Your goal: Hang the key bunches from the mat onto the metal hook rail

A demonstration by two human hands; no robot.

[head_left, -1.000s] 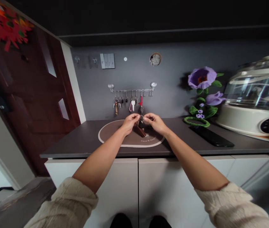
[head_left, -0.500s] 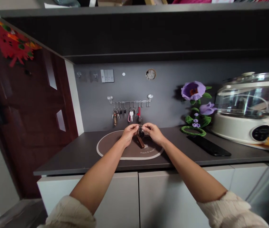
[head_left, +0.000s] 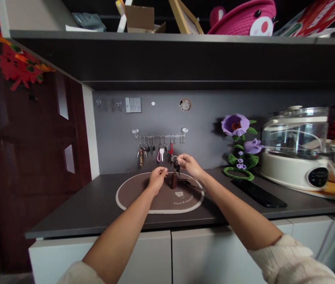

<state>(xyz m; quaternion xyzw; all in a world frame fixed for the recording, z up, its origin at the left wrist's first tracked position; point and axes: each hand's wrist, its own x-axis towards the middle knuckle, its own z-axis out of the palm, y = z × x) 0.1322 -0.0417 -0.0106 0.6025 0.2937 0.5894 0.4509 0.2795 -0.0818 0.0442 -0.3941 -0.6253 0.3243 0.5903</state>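
Note:
My right hand (head_left: pixel 190 165) pinches the metal ring of a bunch of keys (head_left: pixel 177 167) in front of the hook rail. A brown fob (head_left: pixel 174 180) hangs below the keys, over the brown oval mat (head_left: pixel 144 199). My left hand (head_left: pixel 157 178) is apart from the bunch, a little lower and to its left, with fingers pressed together; whatever sits in them is too small to make out. Several other keys (head_left: pixel 162 153) hang on the hook rail (head_left: pixel 158 136) behind. On the mat's right part lies a thin dark item (head_left: pixel 192 185), perhaps glasses, partly hidden.
To the right stand a purple knitted flower (head_left: pixel 235 125), a black phone-like slab (head_left: pixel 259 193) and a white appliance with a clear top (head_left: pixel 293 161). A loaded shelf (head_left: pixel 155 59) overhangs the counter (head_left: pixel 75 205). A dark red door (head_left: pixel 46 157) is at left.
My hands have parted: the left has drawn away down and left, while the right keeps the key ring with the fob dangling. The view has tilted up, showing more of the shelf.

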